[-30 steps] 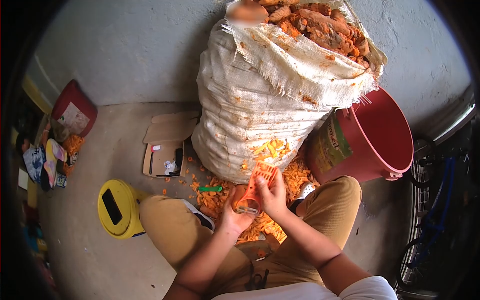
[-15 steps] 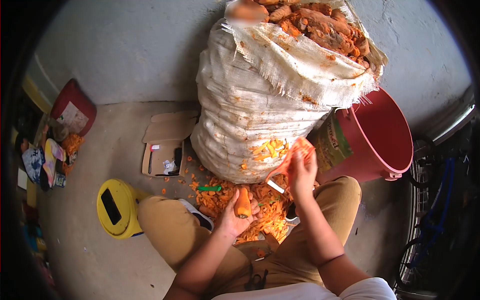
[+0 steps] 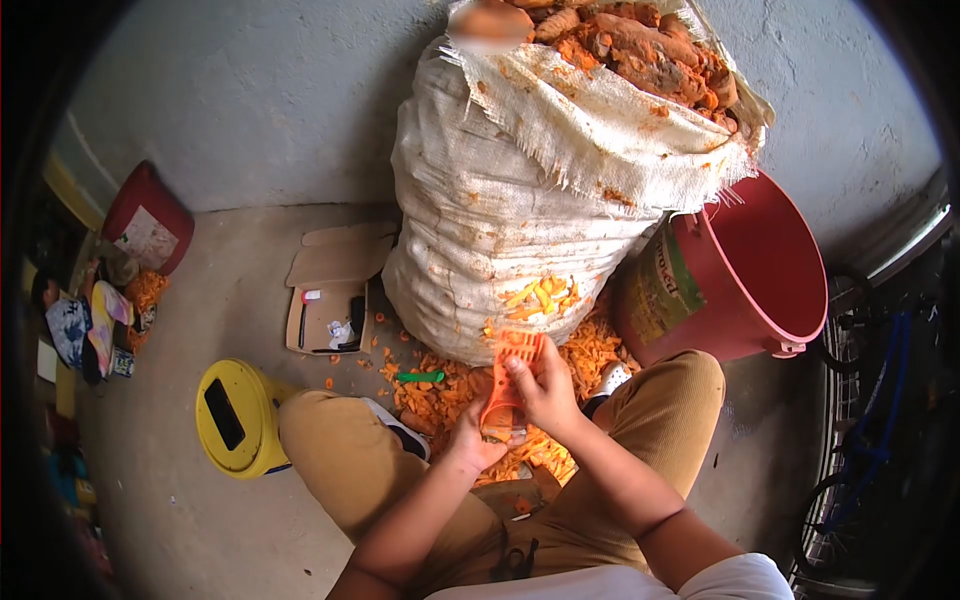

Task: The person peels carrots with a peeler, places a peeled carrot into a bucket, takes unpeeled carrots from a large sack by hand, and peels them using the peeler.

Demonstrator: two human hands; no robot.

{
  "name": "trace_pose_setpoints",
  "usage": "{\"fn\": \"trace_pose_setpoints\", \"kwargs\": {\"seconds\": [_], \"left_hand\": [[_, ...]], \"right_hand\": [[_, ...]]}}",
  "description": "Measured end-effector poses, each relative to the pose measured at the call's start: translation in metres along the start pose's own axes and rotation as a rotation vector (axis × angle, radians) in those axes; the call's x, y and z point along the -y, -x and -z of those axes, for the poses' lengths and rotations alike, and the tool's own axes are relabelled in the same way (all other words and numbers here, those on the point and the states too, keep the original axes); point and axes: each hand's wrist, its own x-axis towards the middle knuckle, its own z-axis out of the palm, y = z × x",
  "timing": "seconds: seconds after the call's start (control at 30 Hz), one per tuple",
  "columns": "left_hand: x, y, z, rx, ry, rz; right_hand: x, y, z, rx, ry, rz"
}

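My right hand (image 3: 545,388) grips the perforated handle of an orange peeler (image 3: 519,347), whose lower end lies over my left hand. My left hand (image 3: 474,443) is wrapped round a carrot, which is mostly hidden beneath the peeler. Orange peelings (image 3: 595,345) cover the floor beneath and beyond both hands. A large white woven sack (image 3: 500,210) stands just past them, with soil-stained carrots (image 3: 650,55) heaped at its open top. More peelings cling to the sack's lower front.
A red bucket (image 3: 650,300) tilts right of the sack. A green-handled item (image 3: 420,377) and an open cardboard box (image 3: 329,255) lie to the left. A yellow bucket (image 3: 255,430) stands beside my left knee. Far left, a person in patterned clothing (image 3: 103,320) sits near a red container (image 3: 165,215).
My right hand swung out to the right with the peeler half a second ago and is now back over the carrot. My left hand stays in nearly the same place.
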Motion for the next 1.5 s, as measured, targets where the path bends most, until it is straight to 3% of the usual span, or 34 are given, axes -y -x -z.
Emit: {"fn": "trace_pose_setpoints", "kwargs": {"seconds": [0.1,0.13,0.2,0.3,0.33,0.4,0.47,0.6,0.73,0.8,0.87,0.93,1.07,1.13,1.27,1.33,1.43,1.5], "left_hand": [[-0.001,0.007,-0.009,0.061,-0.019,0.058],[0.0,0.009,-0.011,0.087,-0.022,0.082],[0.003,0.011,-0.012,0.141,-0.03,0.132],[-0.002,0.009,-0.011,0.147,0.007,0.127],[-0.004,0.009,-0.012,0.142,0.006,0.122],[-0.002,0.007,-0.006,0.054,0.028,0.106],[0.0,0.006,-0.005,-0.022,0.044,0.058],[0.001,0.005,-0.004,-0.032,-0.023,0.035],[-0.005,0.008,-0.011,0.008,-0.072,0.11],[-0.005,0.01,-0.012,0.032,-0.129,0.109],[-0.005,0.012,-0.013,0.114,-0.191,0.138],[-0.002,0.013,-0.008,0.125,-0.205,0.136],[-0.005,0.009,-0.012,0.053,-0.053,0.117],[-0.004,0.011,-0.019,-0.082,-0.069,0.116],[0.0,0.009,-0.013,-0.187,-0.123,0.016],[0.0,0.008,-0.012,-0.19,-0.134,0.029],[-0.002,0.008,-0.002,0.043,-0.087,0.078],[-0.001,0.009,-0.002,0.147,-0.138,0.11]], "right_hand": [[-0.017,-0.017,0.006,-0.205,0.036,0.116],[-0.018,-0.025,0.016,-0.226,-0.149,-0.072],[-0.015,-0.041,0.036,-0.335,-0.406,-0.206],[-0.004,-0.032,0.03,-0.237,-0.315,-0.129],[-0.002,-0.021,0.024,-0.14,-0.455,-0.19],[-0.005,-0.009,0.002,-0.117,-0.187,0.083],[0.0,0.004,-0.003,0.033,-0.161,-0.067],[0.004,0.002,-0.002,-0.014,0.072,0.022],[-0.012,-0.007,0.002,-0.102,0.067,-0.009],[-0.022,-0.021,0.007,-0.27,0.046,0.123],[-0.01,-0.036,0.028,-0.374,-0.105,-0.176],[-0.018,-0.048,0.043,-0.478,-0.24,-0.169],[-0.007,-0.021,0.025,-0.28,-0.308,-0.142],[-0.008,-0.008,0.006,-0.191,-0.138,0.076],[0.004,0.008,-0.004,-0.015,0.039,0.03],[0.002,0.003,-0.004,-0.084,0.104,0.108],[-0.007,-0.008,0.004,-0.238,0.263,0.17],[-0.022,-0.028,0.019,-0.365,0.141,0.045]]}}
